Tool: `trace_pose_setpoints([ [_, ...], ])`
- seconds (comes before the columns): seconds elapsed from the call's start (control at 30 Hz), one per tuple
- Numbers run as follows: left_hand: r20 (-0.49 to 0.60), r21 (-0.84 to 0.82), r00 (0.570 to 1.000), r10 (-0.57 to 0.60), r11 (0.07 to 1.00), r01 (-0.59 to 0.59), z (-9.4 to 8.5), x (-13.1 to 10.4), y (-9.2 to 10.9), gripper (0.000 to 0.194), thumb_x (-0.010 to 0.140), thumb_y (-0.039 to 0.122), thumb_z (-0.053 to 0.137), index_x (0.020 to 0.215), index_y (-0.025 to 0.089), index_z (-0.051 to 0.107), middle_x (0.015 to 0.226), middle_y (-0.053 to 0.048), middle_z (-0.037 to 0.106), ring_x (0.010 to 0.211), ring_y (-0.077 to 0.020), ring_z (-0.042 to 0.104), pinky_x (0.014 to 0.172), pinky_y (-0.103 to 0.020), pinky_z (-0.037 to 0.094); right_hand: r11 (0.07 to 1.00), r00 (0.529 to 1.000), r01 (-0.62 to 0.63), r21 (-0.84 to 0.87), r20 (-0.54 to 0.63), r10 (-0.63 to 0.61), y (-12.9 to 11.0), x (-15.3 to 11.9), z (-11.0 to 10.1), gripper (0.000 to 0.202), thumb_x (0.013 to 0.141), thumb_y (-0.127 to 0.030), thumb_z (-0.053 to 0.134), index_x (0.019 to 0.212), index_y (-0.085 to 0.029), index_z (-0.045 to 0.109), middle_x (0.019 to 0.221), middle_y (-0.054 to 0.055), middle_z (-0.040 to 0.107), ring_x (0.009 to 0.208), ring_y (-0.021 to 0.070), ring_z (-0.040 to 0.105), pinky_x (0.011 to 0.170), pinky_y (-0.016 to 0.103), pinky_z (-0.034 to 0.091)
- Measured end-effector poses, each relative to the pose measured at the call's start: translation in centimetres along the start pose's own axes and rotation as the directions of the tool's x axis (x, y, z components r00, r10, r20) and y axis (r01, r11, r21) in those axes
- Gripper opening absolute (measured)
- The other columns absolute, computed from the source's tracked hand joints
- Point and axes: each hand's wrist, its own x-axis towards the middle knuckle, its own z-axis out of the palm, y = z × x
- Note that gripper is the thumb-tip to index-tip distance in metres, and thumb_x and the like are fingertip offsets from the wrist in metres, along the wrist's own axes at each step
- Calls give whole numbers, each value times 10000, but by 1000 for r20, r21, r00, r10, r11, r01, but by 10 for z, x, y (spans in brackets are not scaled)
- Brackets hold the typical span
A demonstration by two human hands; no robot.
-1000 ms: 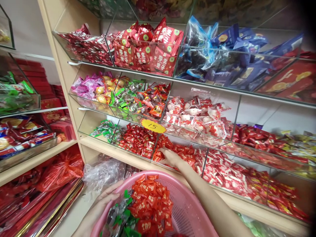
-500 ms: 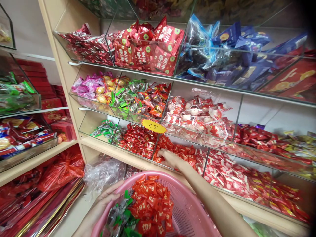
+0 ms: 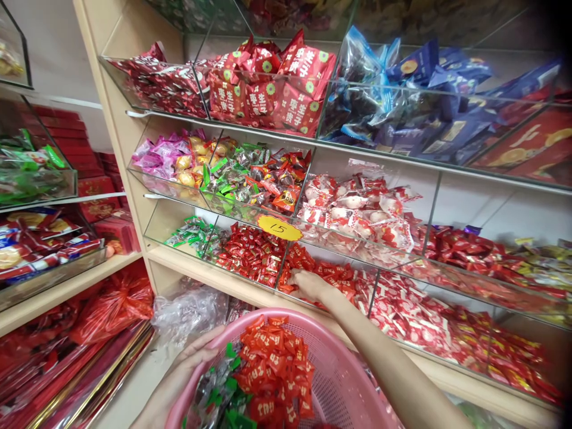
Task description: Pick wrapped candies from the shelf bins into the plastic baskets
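My left hand (image 3: 190, 360) grips the left rim of a pink plastic basket (image 3: 353, 351), fingers along the outside and thumb over the edge. Inside the basket lie red-wrapped candies (image 3: 274, 363) and, to their left, clear-and-green wrapped candies (image 3: 218, 381). My right hand (image 3: 310, 286) reaches over the basket into a lower shelf compartment of red-wrapped candies (image 3: 342, 274). Its fingers are curled down among those candies, the tips partly hidden; what lies under them does not show clearly.
A yellow price tag (image 3: 279, 227) marked 15 hangs just above my right hand. Glass dividers split the shelves (image 3: 201, 262) into compartments of sweets. Pink-and-white candies (image 3: 411, 313) fill the compartment to the right. A crumpled clear plastic bag (image 3: 190, 313) lies below, beside the basket.
My right hand has shifted slightly right within the red candies, and its fingers look more curled. The basket and my left hand stay about the same.
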Motion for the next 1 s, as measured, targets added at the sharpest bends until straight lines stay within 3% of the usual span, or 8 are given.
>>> trace_pose_setpoints([
  [0.2, 71, 15, 997, -18, 1000, 17, -1, 1, 1, 315, 821, 348, 491, 1053, 143, 551, 1086, -56, 573, 953, -197, 557, 823, -393, 447, 999, 996, 52, 14, -69, -50, 3, -1, 6, 181, 788, -330, 542, 840, -198, 655, 898, 84, 623, 831, 200, 585, 654, 239, 392],
  [0.33, 94, 9, 996, -9, 1000, 8, 0, 4, 3, 348, 635, 266, 659, 972, 182, 640, 1052, -29, 646, 1020, -249, 557, 877, -320, 425, 992, 988, 85, 94, -133, -72, 6, -6, 9, 209, 817, -339, 504, 837, -181, 638, 878, 84, 626, 809, 187, 582, 667, 238, 384],
  [0.43, 108, 8, 994, -18, 1000, 17, -1, 6, 4, 446, 545, 226, 674, 988, 180, 652, 1011, -39, 664, 1005, -284, 565, 855, -322, 441, 986, 980, 88, 138, -187, -61, 6, -11, 11, 239, 837, -349, 468, 819, -163, 616, 851, 82, 616, 766, 169, 575, 647, 232, 376],
  [0.63, 133, 13, 991, -12, 1000, 10, -4, 8, 5, 429, 539, 225, 682, 965, 175, 662, 1055, -41, 643, 1053, -284, 533, 893, -326, 421, 973, 955, 98, 210, -296, -33, 8, -25, 10, 292, 864, -369, 404, 785, -153, 584, 808, 67, 568, 715, 138, 532, 634, 223, 365],
  [0.83, 157, 26, 988, -1, 1000, -3, -5, 6, 5, 429, 562, 220, 685, 986, 164, 656, 1032, -44, 654, 1060, -267, 529, 916, -300, 396, 930, 887, 107, 352, -457, 71, 11, -50, 3, 331, 881, -386, 348, 805, -157, 575, 790, 56, 549, 710, 141, 503, 664, 247, 369],
  [1.0, 154, 53, 988, 11, 998, -19, -6, 8, 2, 407, 593, 231, 671, 997, 189, 653, 1127, -31, 605, 1083, -247, 516, 950, -287, 365, 903, 867, 88, 420, -479, 138, 2, -68, 2, 332, 871, -410, 364, 747, -163, 549, 750, 40, 536, 695, 137, 496, 648, 240, 365],
])
